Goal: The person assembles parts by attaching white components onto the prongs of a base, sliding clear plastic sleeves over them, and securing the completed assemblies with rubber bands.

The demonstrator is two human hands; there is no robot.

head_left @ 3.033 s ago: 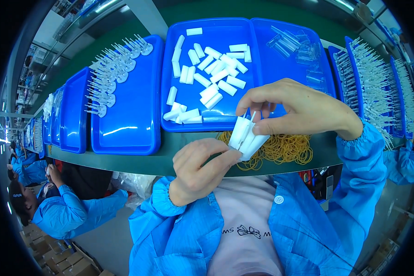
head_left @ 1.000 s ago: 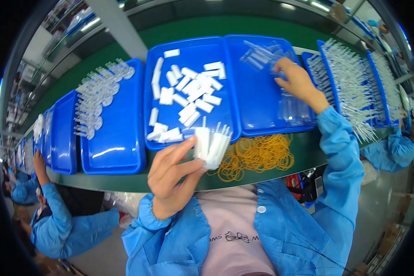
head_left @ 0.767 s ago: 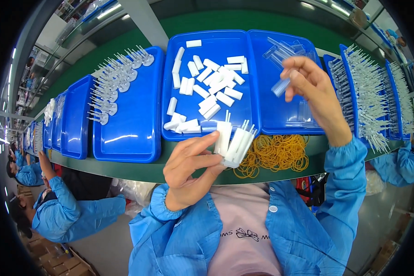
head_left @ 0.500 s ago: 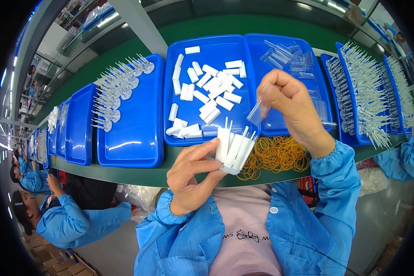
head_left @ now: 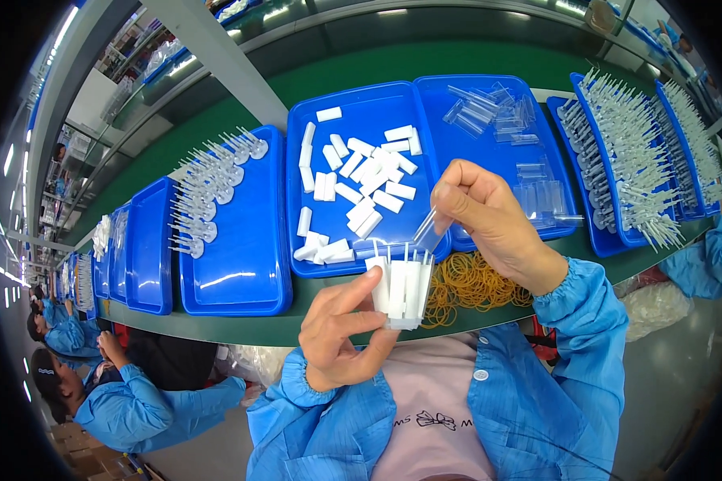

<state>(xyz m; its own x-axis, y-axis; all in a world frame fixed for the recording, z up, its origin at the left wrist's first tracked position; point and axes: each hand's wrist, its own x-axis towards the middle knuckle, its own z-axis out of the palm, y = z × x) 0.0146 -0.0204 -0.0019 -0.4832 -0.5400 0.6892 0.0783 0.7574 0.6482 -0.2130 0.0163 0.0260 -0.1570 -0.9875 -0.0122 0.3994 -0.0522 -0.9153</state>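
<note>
My left hand point(head_left: 341, 333) pinches a small assembly of white blocks point(head_left: 396, 290) standing around a pale round base, with several thin rods poking up out of its top. Just above it, my right hand point(head_left: 489, 220) grips a clear plastic piece point(head_left: 427, 231), flat and rectangular, between thumb and fingers. The lower end of this piece is close to the rod tips; whether they touch I cannot tell. Beyond my hands lie loose white blocks point(head_left: 325, 186) in a blue tray point(head_left: 293, 240). More clear plastic pieces point(head_left: 541, 200) lie in the blue tray point(head_left: 557, 152) to its right.
Orange rubber bands point(head_left: 477, 280) are heaped on the green table point(head_left: 321, 298) beside my right wrist. At the left, a blue tray point(head_left: 233, 301) holds rodded clear bases point(head_left: 208, 192). Trays packed with similar rodded parts point(head_left: 630, 160) stand at the right. A co-worker point(head_left: 128, 401) sits at the left.
My right hand has moved left and down, bringing the clear piece over the assembly. My left hand has turned the assembly more upright, slightly lower. The whole view has shifted a little.
</note>
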